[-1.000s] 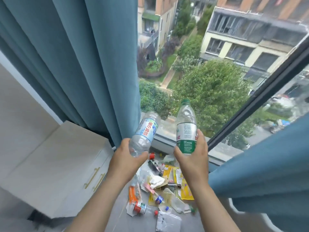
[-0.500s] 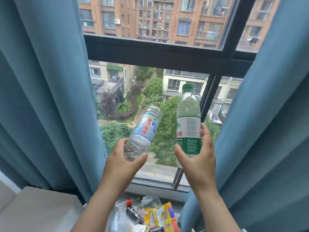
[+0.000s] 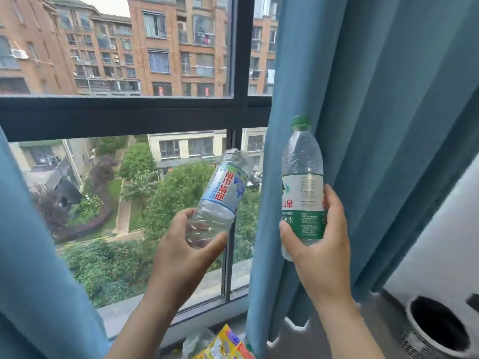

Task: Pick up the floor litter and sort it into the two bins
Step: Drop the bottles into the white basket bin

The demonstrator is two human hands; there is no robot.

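My left hand (image 3: 185, 252) grips the base of a clear plastic bottle with a blue and white label (image 3: 221, 195), tilted to the right, its neck end pointing up. In my right hand (image 3: 320, 244) I hold a clear bottle with a green cap and green label (image 3: 302, 182), upright. Both are raised at chest height in front of the window. A white bin with a black liner (image 3: 438, 330) stands on the floor at the lower right. A few pieces of floor litter, a yellow wrapper (image 3: 225, 344) and clear plastic (image 3: 195, 342), show at the bottom edge.
Blue curtains hang on both sides, the right curtain (image 3: 375, 125) just behind the green bottle and the left curtain (image 3: 33, 255) by my left arm. The dark window frame (image 3: 129, 112) and sill (image 3: 124, 314) are straight ahead. A white wall (image 3: 445, 242) is at the right.
My view has swung up and to the right. The litter pile has dropped almost out of sight and the bin has come into view at the lower right. Both hands still hold their bottles.
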